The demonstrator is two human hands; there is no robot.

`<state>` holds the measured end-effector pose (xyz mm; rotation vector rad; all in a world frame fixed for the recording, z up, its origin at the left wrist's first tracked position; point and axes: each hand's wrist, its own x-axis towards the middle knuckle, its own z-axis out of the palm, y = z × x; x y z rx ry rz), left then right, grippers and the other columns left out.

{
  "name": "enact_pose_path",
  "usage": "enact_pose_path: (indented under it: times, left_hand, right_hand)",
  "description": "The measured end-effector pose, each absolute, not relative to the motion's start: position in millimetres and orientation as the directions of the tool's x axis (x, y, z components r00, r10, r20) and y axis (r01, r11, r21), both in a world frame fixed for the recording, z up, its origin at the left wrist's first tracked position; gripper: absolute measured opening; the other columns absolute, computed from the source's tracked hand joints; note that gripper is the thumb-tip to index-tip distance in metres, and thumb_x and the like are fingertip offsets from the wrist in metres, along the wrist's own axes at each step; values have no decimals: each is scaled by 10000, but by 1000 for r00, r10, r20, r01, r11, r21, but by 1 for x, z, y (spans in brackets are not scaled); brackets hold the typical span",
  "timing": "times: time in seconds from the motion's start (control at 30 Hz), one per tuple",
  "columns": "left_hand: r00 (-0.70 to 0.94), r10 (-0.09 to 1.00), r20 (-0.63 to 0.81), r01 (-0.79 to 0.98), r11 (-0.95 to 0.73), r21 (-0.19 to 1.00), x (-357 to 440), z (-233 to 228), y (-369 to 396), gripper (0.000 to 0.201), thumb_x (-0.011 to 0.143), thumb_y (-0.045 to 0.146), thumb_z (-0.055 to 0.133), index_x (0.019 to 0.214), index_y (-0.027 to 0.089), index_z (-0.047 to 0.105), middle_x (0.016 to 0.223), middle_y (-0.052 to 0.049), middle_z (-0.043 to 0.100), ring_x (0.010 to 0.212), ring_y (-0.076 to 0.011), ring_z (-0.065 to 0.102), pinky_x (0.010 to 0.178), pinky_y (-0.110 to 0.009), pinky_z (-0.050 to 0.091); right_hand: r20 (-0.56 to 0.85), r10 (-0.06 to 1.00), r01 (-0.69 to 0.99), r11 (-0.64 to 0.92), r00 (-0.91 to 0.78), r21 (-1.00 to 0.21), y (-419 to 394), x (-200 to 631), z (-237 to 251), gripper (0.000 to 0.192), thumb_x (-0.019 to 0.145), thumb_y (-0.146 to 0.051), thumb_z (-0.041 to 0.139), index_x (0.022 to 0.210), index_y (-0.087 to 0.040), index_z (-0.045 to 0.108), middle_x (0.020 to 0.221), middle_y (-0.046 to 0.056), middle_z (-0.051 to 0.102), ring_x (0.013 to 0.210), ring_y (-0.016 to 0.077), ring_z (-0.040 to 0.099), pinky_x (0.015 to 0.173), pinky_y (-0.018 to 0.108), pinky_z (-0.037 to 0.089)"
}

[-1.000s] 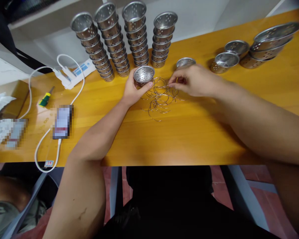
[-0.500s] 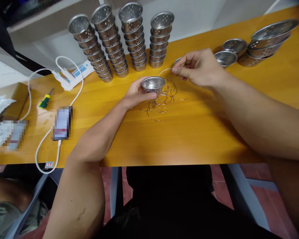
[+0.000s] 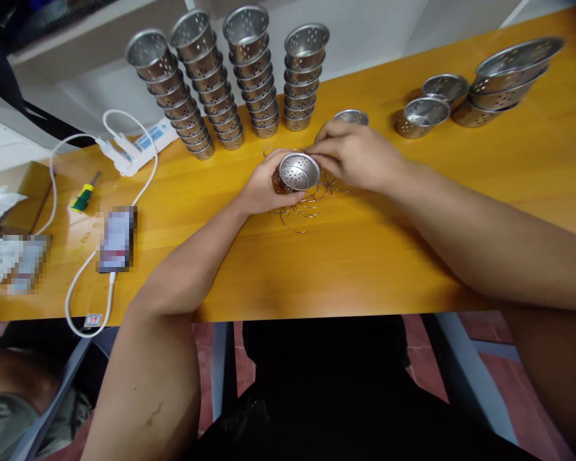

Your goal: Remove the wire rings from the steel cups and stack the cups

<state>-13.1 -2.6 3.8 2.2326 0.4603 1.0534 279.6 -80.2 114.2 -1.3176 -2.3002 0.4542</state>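
My left hand [image 3: 259,187] is wrapped round a small perforated metal cup [image 3: 298,171], tilted so that its dotted bottom shows through the mouth. Fingertips of my right hand [image 3: 358,153] are pinched together at the cup's right rim, on a thin curved wire that is mostly hidden now. Under and beside the cup lies a loose pile of curved wires [image 3: 295,230] on the wooden table [image 3: 365,262]. Just beyond my right hand stands another metal cup [image 3: 351,116], partly covered by it.
Several tall stacks of perforated cups [image 3: 249,64] line the back. At the right are single cups [image 3: 423,116] and a leaning stack [image 3: 499,96]. On the left lie a screwdriver [image 3: 83,197], a phone [image 3: 118,238] with a white cable, a power strip [image 3: 148,147] and a cardboard box [image 3: 33,189].
My right hand has moved left and down to the cup's rim, bringing the wire with it. My left hand has tipped the cup, so its mouth faces me more.
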Motion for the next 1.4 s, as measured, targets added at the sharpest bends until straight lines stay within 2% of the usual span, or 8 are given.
enact_pose_path:
  times: [0.2,0.3,0.43,0.57,0.9,1.1,1.27,1.4]
  left_hand:
    - [624,537,568,66,-760,646,-12,0,-3,1076,916,946,1060,1696,285,727,1642,-163,811,1595,-400,806,1435,-604,648]
    - [590,550,591,61,-760,647,-13,-11,5,1083,964,970,1004,1731,293,651,1644,-148,783,1556,-380,822,1404,-588,669]
    - [538,572,619,73,-763,642,-17,-27,21,1128,993,1008,949,1784,317,536,1621,-117,743,1505,-351,838,1369,-581,685]
    - [508,619,599,114,-737,666,-20,-36,34,1159,1008,1036,910,1830,358,452,1643,-107,714,1498,-330,834,1356,-565,680]
    - [464,616,637,62,-740,670,-27,-58,53,1159,1012,986,934,1860,406,398,1696,-141,689,1496,-335,812,1291,-559,729]
    - [393,666,634,79,-711,699,-24,-52,48,1102,982,917,1030,1783,384,493,1653,-130,741,1443,-316,853,1290,-553,751]
    - [397,682,614,111,-700,706,-23,-50,46,1062,1059,913,958,1831,388,451,1662,-132,712,1474,-314,826,1336,-550,722]
    - [440,643,627,117,-733,670,-25,-54,51,1149,1067,980,891,1884,386,343,1708,-128,650,1540,-322,772,1377,-538,660]
  right_hand:
    - [198,900,741,433,-388,-514,-76,278,112,346,1233,-637,756,1412,-407,944,1339,140,912,1383,464,798,1226,673,675]
    - [239,912,740,411,-335,-533,-69,288,109,237,1224,-481,753,1301,-321,910,1311,155,909,1221,395,802,1238,610,667]
    - [264,948,707,310,-178,-635,-62,300,108,148,1192,-275,797,1298,-225,888,1196,153,904,971,289,737,1093,492,677]
    - [305,946,628,306,-113,-716,-69,297,116,85,1174,-258,916,1243,-217,943,1087,126,887,880,267,711,985,476,648]
    - [282,922,577,386,-265,-720,-87,257,143,31,1164,-326,867,1161,-295,863,1143,97,891,985,316,769,1077,527,697]
    - [230,924,691,381,-305,-615,-62,232,144,81,1143,-356,855,1209,-322,888,1156,74,902,1085,348,814,1139,564,697]
    - [265,924,729,380,-274,-570,-54,221,130,172,1179,-491,850,1264,-371,939,1146,85,924,1106,413,871,1054,609,724]
    - [321,911,681,407,-257,-609,-47,223,118,187,1156,-549,907,1163,-363,922,1012,90,881,1036,413,859,908,561,704]
